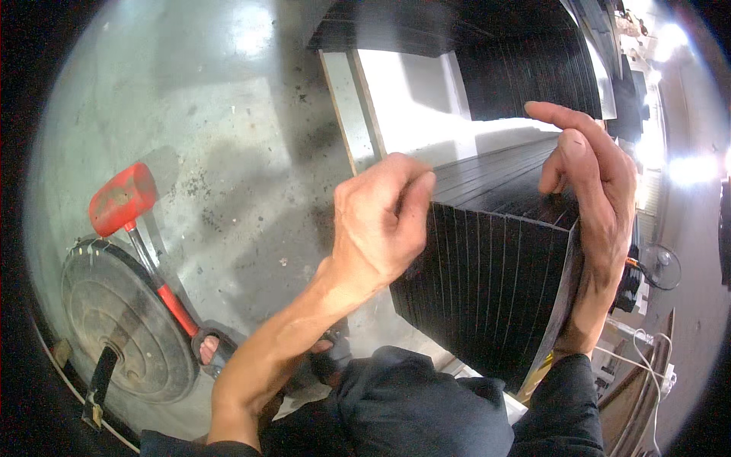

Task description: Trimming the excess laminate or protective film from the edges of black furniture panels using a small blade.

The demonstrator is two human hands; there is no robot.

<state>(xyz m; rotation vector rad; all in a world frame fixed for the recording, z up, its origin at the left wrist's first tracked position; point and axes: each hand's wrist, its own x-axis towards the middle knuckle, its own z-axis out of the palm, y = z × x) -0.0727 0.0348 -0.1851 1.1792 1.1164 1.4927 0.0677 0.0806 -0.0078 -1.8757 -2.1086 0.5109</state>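
Note:
A stack of black panels (480, 297) stands on edge, packed side by side, in front of me. My left hand (381, 217) is closed at the stack's near left corner, thumb pressed against curled fingers. Whatever may lie inside that grip is hidden. At the right side of the same stack, my right hand (598, 171) has its index finger stretched out and its thumb raised, with the other fingers partly curled. Its wrist runs along the stack's right face, and nothing shows in its grasp.
More black panels (525, 76) stand farther back, beyond a bright white surface (411, 91). On the left, a mallet with a red head (122, 199) leans by a round grey disc base (126, 320) with a black post. White cables (647, 365) hang at right.

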